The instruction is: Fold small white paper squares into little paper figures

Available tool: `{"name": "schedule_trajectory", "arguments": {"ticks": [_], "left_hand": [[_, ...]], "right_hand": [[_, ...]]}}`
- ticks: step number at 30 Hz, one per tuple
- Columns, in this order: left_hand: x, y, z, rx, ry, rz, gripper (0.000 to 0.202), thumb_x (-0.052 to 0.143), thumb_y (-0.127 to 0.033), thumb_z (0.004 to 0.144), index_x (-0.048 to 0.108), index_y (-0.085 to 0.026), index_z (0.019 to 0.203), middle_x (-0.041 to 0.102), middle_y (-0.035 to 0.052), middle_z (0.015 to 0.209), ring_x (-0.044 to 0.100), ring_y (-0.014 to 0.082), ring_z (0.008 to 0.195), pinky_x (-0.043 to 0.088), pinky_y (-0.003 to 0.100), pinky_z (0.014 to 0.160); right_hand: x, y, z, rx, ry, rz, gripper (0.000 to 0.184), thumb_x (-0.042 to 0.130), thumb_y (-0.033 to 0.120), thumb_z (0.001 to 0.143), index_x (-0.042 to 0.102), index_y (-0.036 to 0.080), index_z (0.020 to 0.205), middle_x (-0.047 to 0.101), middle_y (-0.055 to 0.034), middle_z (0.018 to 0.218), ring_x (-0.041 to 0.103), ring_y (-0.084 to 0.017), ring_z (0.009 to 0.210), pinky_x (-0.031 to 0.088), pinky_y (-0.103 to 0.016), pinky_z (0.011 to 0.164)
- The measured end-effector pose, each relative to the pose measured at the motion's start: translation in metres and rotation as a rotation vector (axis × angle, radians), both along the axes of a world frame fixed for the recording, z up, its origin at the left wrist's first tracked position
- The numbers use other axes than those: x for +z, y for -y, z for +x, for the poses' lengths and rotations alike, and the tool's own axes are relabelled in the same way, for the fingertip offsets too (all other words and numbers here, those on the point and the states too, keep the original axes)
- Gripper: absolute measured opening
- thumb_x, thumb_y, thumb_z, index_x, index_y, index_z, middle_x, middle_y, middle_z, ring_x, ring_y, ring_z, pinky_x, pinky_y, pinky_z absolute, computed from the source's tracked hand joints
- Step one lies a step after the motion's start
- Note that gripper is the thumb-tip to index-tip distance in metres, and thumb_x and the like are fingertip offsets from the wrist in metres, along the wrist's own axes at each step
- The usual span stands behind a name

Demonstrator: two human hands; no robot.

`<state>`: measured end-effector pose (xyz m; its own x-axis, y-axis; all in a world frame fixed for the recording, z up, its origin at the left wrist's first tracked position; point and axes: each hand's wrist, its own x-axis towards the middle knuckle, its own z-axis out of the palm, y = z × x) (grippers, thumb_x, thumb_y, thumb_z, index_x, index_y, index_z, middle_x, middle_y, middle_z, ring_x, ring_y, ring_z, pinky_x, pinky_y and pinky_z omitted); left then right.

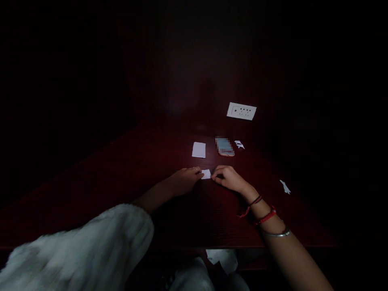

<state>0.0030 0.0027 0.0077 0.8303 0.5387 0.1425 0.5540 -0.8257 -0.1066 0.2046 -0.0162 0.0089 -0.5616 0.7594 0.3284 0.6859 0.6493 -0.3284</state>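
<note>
A small white piece of paper lies on the dark red desk, between my two hands. My left hand is closed on its left edge, the fingertips pressing the paper. At the paper's right edge, my right hand pinches the corner with thumb and forefinger. Just beyond the hands rests a larger white paper sheet, flat on the desk. To the right of that sheet is a phone, its screen blurred.
White paper scraps lie beside the phone, and another folded scrap sits farther right. A white power socket is on the back panel. Below the desk's front edge, white paper shows near my lap. The surroundings are very dark.
</note>
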Motion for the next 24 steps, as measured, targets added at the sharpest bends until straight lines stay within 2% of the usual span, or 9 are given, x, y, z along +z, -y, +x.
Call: {"name": "schedule_trajectory", "arguments": {"ticks": [6, 11, 13, 18, 24], "left_hand": [[0.002, 0.002, 0.003, -0.004, 0.009, -0.056, 0.039, 0.030, -0.010, 0.076, 0.037, -0.020, 0.113, 0.044, 0.0067, 0.105, 0.046, 0.0154, 0.090, 0.037, 0.025, 0.075], [0.003, 0.003, 0.002, -0.027, -0.018, -0.067, 0.044, 0.031, -0.010, 0.075, 0.034, -0.027, 0.115, 0.039, 0.0050, 0.109, 0.047, 0.0150, 0.087, 0.038, 0.025, 0.073], [0.003, 0.002, 0.001, -0.030, -0.020, -0.077, 0.045, 0.032, -0.010, 0.074, 0.032, -0.028, 0.115, 0.038, 0.0042, 0.110, 0.046, 0.0148, 0.089, 0.037, 0.025, 0.074], [0.003, 0.001, 0.000, -0.043, -0.012, -0.087, 0.046, 0.033, -0.011, 0.074, 0.031, -0.029, 0.116, 0.032, 0.0028, 0.118, 0.040, 0.0160, 0.100, 0.034, 0.027, 0.079], [0.005, 0.002, 0.001, -0.037, -0.032, -0.074, 0.052, 0.034, -0.008, 0.071, 0.028, -0.030, 0.118, 0.036, 0.0033, 0.118, 0.040, 0.0165, 0.102, 0.032, 0.029, 0.082]], "right_hand": [[-0.004, -0.004, 0.000, -0.057, -0.087, -0.017, 0.012, 0.048, 0.015, 0.070, 0.060, 0.015, 0.074, 0.055, -0.0023, 0.073, 0.048, -0.009, 0.067, 0.037, -0.021, 0.064], [-0.012, -0.014, -0.002, -0.188, -0.161, 0.006, 0.024, 0.050, 0.020, 0.070, 0.057, 0.016, 0.093, 0.053, -0.0039, 0.082, 0.048, -0.011, 0.073, 0.037, -0.023, 0.068], [-0.014, -0.018, -0.003, -0.187, -0.152, -0.002, 0.026, 0.051, 0.020, 0.070, 0.056, 0.016, 0.095, 0.052, -0.0044, 0.084, 0.047, -0.011, 0.076, 0.037, -0.024, 0.071], [-0.015, -0.023, -0.002, -0.156, -0.105, -0.028, 0.019, 0.051, 0.019, 0.070, 0.058, 0.016, 0.088, 0.050, -0.0037, 0.082, 0.046, -0.011, 0.077, 0.036, -0.024, 0.073], [-0.014, -0.027, -0.002, -0.115, -0.062, -0.033, 0.019, 0.051, 0.018, 0.070, 0.056, 0.016, 0.089, 0.046, -0.0034, 0.082, 0.044, -0.011, 0.077, 0.034, -0.025, 0.074]]}}
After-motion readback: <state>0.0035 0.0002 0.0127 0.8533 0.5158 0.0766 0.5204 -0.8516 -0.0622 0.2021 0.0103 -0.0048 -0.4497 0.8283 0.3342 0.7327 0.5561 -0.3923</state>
